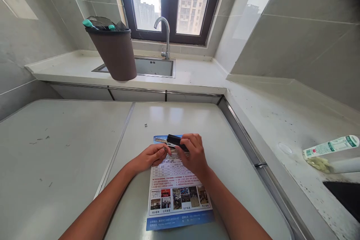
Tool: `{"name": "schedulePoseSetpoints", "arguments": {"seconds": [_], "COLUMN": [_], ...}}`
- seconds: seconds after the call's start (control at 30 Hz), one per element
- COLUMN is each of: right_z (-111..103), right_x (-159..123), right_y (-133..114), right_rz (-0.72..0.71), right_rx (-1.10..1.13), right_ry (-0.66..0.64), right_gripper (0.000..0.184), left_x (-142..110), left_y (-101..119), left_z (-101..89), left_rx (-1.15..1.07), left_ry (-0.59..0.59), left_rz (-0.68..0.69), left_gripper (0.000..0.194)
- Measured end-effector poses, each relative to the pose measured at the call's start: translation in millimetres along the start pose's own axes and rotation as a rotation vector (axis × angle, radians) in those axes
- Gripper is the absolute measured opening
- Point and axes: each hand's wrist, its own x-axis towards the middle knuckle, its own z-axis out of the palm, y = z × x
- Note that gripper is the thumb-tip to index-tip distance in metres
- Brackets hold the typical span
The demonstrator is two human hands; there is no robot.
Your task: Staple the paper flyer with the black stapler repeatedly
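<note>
A black stapler is held in my right hand, its fingers wrapped round the dark end. The stapler looks opened up, with its silvery metal part pointing left. My left hand is closed in a pinch right beside the metal part; a small shiny bit shows at its fingertips, too small to name. Under both hands lies a printed flyer with blue borders, a table of text and rows of photos. The stapler and hands cover its upper part.
Small staple-like bits lie on the white table, with more scattered at left. Beyond stands a brown bin by the sink and faucet. A white-green package rests on the right counter.
</note>
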Motion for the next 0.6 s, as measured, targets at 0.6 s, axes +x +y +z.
{"name": "schedulePoseSetpoints", "arguments": {"seconds": [0.6], "right_z": [12], "right_x": [-6], "right_y": [-22], "right_rz": [-0.340], "right_rx": [0.118], "right_ry": [-0.105], "right_gripper": [0.010], "left_x": [0], "left_y": [11], "left_z": [3.6], "left_rx": [0.052], "left_ry": [-0.070], "left_rz": [0.066], "left_gripper": [0.055]}}
